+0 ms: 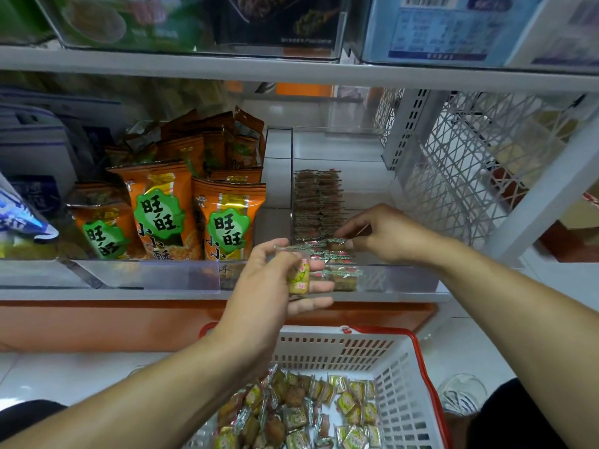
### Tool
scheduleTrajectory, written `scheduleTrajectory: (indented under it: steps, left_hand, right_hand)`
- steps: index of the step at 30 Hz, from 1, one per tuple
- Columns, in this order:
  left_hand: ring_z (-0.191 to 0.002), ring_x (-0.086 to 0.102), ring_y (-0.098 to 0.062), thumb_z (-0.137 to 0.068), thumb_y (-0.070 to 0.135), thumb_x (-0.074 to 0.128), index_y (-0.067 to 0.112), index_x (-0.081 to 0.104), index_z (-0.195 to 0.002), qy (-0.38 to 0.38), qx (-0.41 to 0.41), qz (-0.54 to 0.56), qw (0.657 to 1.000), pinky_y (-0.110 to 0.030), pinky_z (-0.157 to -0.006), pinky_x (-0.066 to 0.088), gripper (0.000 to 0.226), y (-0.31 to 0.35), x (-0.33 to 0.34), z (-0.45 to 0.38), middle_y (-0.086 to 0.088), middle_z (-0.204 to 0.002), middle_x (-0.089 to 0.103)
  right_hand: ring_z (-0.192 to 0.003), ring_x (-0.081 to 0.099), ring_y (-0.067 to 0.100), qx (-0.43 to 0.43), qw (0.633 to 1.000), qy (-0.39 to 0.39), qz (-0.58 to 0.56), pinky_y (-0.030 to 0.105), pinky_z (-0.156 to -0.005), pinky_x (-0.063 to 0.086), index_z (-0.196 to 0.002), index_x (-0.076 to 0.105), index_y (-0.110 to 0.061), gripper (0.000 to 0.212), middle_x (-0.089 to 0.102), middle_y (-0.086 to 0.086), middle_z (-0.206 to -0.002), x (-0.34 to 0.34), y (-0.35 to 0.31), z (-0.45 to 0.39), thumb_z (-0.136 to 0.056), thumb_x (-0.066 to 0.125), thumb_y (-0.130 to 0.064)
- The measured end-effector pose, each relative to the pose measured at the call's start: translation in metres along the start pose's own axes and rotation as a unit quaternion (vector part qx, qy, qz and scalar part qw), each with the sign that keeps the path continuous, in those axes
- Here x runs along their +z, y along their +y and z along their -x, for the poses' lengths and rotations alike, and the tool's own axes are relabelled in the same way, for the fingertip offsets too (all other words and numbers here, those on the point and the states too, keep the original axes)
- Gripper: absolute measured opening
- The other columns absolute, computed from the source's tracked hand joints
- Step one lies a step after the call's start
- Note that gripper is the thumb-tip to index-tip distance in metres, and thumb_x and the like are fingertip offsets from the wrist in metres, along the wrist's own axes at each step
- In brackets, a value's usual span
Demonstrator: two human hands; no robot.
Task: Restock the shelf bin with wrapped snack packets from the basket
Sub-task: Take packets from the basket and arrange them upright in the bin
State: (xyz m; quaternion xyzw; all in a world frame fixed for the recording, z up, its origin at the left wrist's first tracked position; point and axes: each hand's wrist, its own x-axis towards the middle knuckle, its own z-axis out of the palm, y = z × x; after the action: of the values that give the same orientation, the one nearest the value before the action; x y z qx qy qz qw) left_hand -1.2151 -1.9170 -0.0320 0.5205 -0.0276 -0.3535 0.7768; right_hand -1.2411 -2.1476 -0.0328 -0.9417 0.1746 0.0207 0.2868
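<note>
A: What does the left hand (272, 280) do?

B: It is raised in front of the shelf edge. Its grip is closed around a small stack of wrapped packets (299, 275); the thumb is on top and the fingers are under them. The front packet is yellow with a little red and green.

A: And the right hand (385, 236)?

B: It reaches into the clear shelf bin (402, 277). Thumb and first finger make a narrow grip, pinching one brown packet (337, 244) at the front end of the row. The other fingers are curled loosely.

A: How is the bin filled?

B: A row of packets (319, 202) stands tightly from the back of the bin toward the front. Near the front wall some more packets (340, 275) lie close together. The right part of the bin shows only its bottom.

A: Where is the basket?

B: The white basket with red rim (398, 367) is below the shelf, between the two forearms. On its bottom lie many loose packets (308, 413), green, yellow and brown, in no order.

A: What is beside the bin?

B: To the left, in another clear bin, orange snack bags (194, 209) with green labels stand upright. To the right is a white lattice panel (466, 163). Above, the upper shelf (291, 72) carries more clear bins with boxes; their print is too blurred to read.
</note>
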Motion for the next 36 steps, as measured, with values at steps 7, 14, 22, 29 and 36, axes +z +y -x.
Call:
scheduleTrajectory:
  steps: [7,14,22,29,36]
  left_hand:
    - [-0.079,0.076,-0.042,-0.109,0.037,0.041,0.019,0.053,-0.130,-0.007,-0.042,0.053,0.998,-0.043,-0.057,0.062,0.030,0.001,0.000,0.001,-0.027,-0.097,0.076]
    - [-0.083,0.077,-0.039,-0.109,0.037,0.041,0.016,0.050,-0.131,-0.025,-0.027,0.061,0.997,-0.040,-0.058,0.062,0.032,0.004,-0.001,0.004,-0.024,-0.101,0.077]
    - [-0.083,0.077,-0.036,-0.105,0.043,0.046,0.018,0.053,-0.124,-0.045,0.009,0.037,0.998,-0.038,-0.060,0.062,0.032,0.006,0.003,0.010,-0.022,-0.103,0.077]
    - [-0.089,0.078,-0.031,-0.096,0.048,0.051,0.037,0.055,-0.131,-0.071,0.175,-0.039,0.981,-0.040,-0.066,0.063,0.037,0.008,0.014,0.012,-0.012,-0.105,0.078]
    - [-0.098,0.077,-0.026,-0.088,0.048,0.061,0.024,0.047,-0.138,-0.061,0.098,-0.005,0.993,-0.037,-0.070,0.064,0.057,0.005,0.041,-0.006,-0.013,-0.111,0.076]
  right_hand:
    - [-0.067,0.061,-0.005,0.031,0.998,0.044,-0.016,0.000,-0.053,0.034,-0.090,0.081,-0.027,0.019,0.067,-0.018,-0.072,0.009,-0.003,-0.010,-0.075,0.088,-0.019]
    - [-0.049,0.053,-0.019,0.030,1.000,-0.005,0.007,-0.002,-0.049,0.034,-0.098,0.082,-0.025,0.015,0.059,-0.031,-0.048,0.015,-0.004,-0.016,-0.083,0.080,-0.020]
    - [-0.096,0.068,0.013,0.009,0.996,0.074,0.055,0.023,-0.083,0.050,-0.105,0.078,-0.026,0.018,0.077,-0.004,-0.109,0.006,-0.021,-0.004,-0.096,0.064,-0.032]
    - [-0.092,0.068,0.013,-0.137,0.918,-0.106,-0.358,0.029,-0.080,0.057,-0.109,0.076,-0.028,0.033,0.075,0.000,-0.099,-0.018,-0.041,0.058,-0.079,0.082,-0.041]
    - [-0.090,0.066,0.015,-0.120,0.901,0.013,-0.416,0.029,-0.084,0.055,-0.095,0.066,-0.015,0.028,0.071,0.003,-0.092,-0.011,-0.051,0.066,-0.071,0.080,-0.016]
